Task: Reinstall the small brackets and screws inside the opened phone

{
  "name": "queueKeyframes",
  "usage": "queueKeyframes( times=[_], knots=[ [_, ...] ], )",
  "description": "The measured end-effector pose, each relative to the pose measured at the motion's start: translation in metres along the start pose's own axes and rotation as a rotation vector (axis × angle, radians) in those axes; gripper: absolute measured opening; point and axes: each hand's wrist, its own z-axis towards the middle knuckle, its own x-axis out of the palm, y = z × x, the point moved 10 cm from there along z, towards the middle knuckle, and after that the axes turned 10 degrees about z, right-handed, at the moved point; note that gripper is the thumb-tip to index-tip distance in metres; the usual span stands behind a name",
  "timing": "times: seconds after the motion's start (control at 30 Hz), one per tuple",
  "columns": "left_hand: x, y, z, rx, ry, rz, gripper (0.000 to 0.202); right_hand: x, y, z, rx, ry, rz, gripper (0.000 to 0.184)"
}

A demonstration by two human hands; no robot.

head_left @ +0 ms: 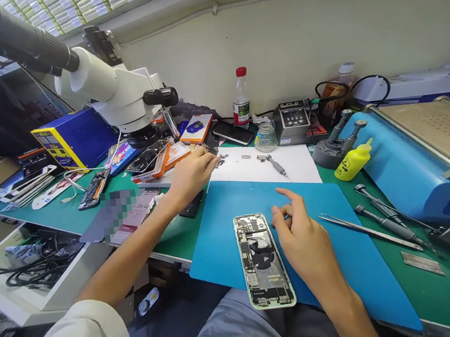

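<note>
An opened phone (263, 259) with a pale green frame lies back-off on a blue work mat (340, 242), its boards and cables exposed. My right hand (302, 235) rests on the mat just right of the phone, index finger stretched out, thumb and other fingers curled together; whether it pinches something tiny I cannot tell. My left hand (190, 172) reaches forward to the left edge of a white sheet (298, 162), fingertips touching small dark parts (221, 161) lying there. A small screwdriver (276, 165) lies on the same sheet.
A white microscope (112, 89) stands at the back left above stacked phones and boxes. A bottle (241, 98), a glass jar (265, 137), a soldering station (293, 122) and a yellow squeeze bottle (353, 161) line the back. Tweezers (364, 230) and drivers (383, 220) lie right of the mat beside a blue machine (421, 166).
</note>
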Motion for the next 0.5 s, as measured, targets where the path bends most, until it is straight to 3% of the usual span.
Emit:
queueKeyframes(
  times=[0.2, 0.33, 0.5],
  knots=[
    [-0.031, -0.038, -0.094, 0.093, -0.123, -0.185, 0.035, -0.002, -0.004, 0.000, 0.019, -0.028, -0.008, 0.042],
    [-0.037, -0.066, -0.153, 0.088, -0.166, -0.394, 0.033, -0.002, -0.003, 0.001, 0.011, -0.024, -0.002, 0.042],
    [-0.039, -0.112, -0.189, 0.185, -0.219, -0.450, 0.049, -0.006, 0.001, 0.001, 0.007, -0.050, 0.033, 0.050]
  ],
)
